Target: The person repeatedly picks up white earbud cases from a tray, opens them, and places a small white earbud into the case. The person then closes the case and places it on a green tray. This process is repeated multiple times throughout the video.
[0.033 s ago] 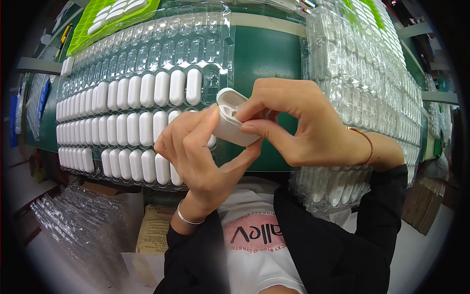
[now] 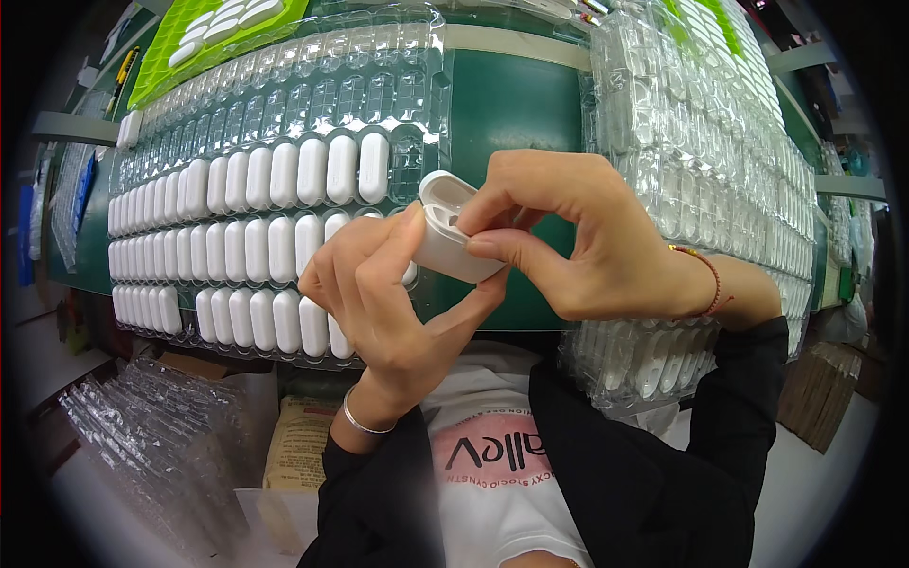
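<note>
A white earbud charging case (image 2: pixel 445 254) with its lid raised is tilted over the green table, in the middle of the view. My left hand (image 2: pixel 377 289) grips it between thumb and fingers from the left and below. At the case's mouth, the thumb and forefinger of my right hand (image 2: pixel 582 241) are pinched together against the rim; whatever is between them is hidden. To the left, rows of shut white cases (image 2: pixel 258 251) lie in the pockets of a clear plastic tray (image 2: pixel 407 151). My left hand covers part of the nearer rows.
Stacked clear plastic trays (image 2: pixel 663 123) stand on the right. A green tray (image 2: pixel 151 66) with white pieces sits at the far left. Between the trays lies the green tabletop (image 2: pixel 516 109). Below the table's left side are more clear trays (image 2: pixel 156 445) and a tan bag (image 2: pixel 298 445).
</note>
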`<state>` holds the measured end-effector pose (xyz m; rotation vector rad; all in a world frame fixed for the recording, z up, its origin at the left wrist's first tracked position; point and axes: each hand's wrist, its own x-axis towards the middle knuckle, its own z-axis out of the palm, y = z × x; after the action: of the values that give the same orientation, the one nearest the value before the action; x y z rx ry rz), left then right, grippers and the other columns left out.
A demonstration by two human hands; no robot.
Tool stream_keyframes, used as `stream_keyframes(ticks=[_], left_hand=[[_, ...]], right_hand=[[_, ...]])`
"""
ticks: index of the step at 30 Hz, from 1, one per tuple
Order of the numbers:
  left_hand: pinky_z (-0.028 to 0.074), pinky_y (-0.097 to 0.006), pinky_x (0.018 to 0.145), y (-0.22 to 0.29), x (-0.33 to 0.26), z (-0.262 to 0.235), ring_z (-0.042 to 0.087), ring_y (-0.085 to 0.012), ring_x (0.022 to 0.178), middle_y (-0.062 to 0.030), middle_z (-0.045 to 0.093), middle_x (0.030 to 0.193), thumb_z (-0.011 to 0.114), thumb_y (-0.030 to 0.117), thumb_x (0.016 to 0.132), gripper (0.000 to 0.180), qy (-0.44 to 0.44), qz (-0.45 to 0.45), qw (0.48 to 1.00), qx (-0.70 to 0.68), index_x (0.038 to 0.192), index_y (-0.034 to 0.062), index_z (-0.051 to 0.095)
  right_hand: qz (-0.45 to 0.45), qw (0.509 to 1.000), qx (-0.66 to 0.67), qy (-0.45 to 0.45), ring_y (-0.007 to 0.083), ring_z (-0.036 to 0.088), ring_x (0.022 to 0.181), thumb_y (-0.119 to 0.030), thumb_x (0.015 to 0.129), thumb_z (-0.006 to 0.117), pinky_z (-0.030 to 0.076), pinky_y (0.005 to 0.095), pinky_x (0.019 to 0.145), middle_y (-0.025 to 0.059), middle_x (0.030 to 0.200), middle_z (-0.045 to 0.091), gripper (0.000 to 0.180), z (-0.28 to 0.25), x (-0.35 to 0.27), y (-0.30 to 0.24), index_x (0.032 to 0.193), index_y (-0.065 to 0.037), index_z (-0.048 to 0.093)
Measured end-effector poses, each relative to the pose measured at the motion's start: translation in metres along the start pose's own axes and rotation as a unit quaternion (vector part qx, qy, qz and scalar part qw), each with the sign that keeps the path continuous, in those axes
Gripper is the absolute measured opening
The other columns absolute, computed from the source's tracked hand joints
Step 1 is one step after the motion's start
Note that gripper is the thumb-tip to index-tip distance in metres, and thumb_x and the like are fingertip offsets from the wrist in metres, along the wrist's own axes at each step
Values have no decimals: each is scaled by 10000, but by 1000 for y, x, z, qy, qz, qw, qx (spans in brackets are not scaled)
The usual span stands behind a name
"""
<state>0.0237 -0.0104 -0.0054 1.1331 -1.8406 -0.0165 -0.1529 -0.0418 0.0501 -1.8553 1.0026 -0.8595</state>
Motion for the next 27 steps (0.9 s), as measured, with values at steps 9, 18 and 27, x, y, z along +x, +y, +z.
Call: stream_keyframes(ticks=[9, 18, 27], left_hand=[[325, -365, 863, 3, 2, 3, 556, -245, 940, -87, 596, 1027, 915, 228, 549, 744, 43, -33, 997, -61, 1164, 25, 548], [320, -365, 870, 3, 2, 4, 554, -246, 947, -89, 597, 1045, 890, 298, 591, 733, 44, -7, 999, -6, 1175, 19, 546], [330, -370, 876, 2, 3, 0, 564, -254, 939, -100, 598, 1020, 901, 222, 543, 737, 22, -29, 999, -24, 1162, 14, 560]], right_hand=[[-17, 1000, 2, 22, 167, 631, 730, 80, 795, 630, 500, 251, 636, 78, 802, 606, 145, -3, 1, -3, 915, 0, 640], [-67, 993, -84, 40, 186, 605, 655, 112, 753, 649, 460, 269, 568, 96, 769, 587, 170, 4, 0, -6, 884, 4, 635], [-76, 996, -41, -20, 316, 625, 692, 4, 763, 660, 489, 362, 604, 132, 766, 623, 75, -6, 7, 5, 829, -1, 625]])
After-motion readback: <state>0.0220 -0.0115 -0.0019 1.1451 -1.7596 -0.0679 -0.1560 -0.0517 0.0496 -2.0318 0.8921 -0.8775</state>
